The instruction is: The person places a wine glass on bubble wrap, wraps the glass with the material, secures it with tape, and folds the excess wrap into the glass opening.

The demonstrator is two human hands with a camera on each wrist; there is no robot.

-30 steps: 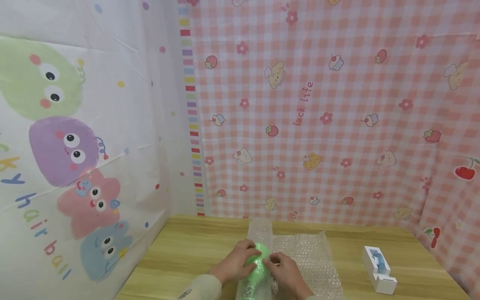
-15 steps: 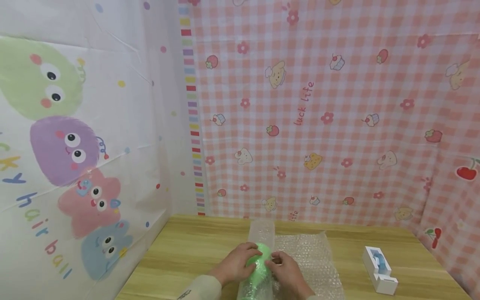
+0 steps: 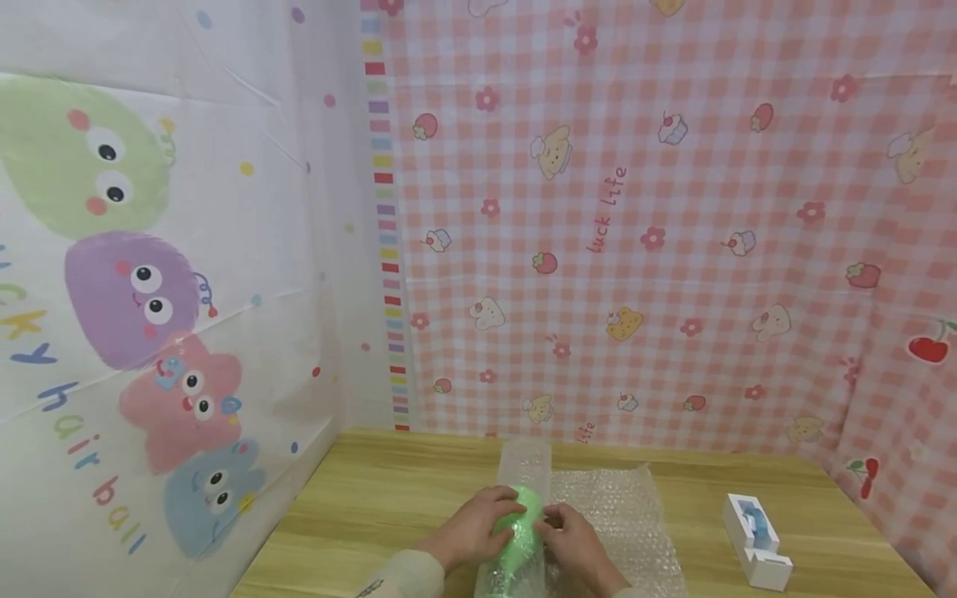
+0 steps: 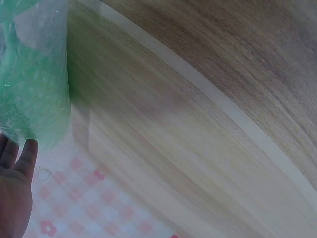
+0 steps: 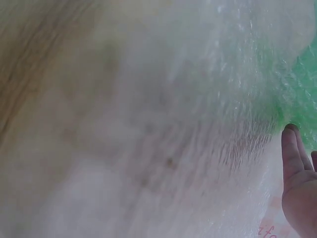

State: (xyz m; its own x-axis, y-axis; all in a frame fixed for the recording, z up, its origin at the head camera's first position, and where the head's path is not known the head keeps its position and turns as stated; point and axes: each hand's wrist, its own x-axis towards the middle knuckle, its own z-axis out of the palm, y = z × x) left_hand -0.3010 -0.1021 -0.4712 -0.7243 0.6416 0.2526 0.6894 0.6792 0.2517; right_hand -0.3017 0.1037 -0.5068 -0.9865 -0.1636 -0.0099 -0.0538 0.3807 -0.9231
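A bright green object [image 3: 516, 552] of unclear kind lies in a roll of clear bubble wrap [image 3: 526, 465] at the table's front middle. My left hand [image 3: 473, 527] holds the roll from the left, its fingers curved over the top. On the other side, my right hand [image 3: 577, 546] pinches the bubble wrap along the roll's right side. A loose part of the sheet [image 3: 624, 515] spreads flat to the right. The left wrist view shows the green thing [image 4: 37, 89] through the wrap, fingers at its end. Wrap fills most of the right wrist view, with fingertips against the green part.
A white tape dispenser [image 3: 757, 540] with a blue roll stands on the wooden table [image 3: 374, 498] at the right. Behind the table hangs a pink checked cloth [image 3: 598, 208]. A white printed cloth [image 3: 299, 249] covers the left side.
The wrapped roll and both hands have shifted slightly to the right. Both hands keep their hold, and the tape dispenser stays where it was.
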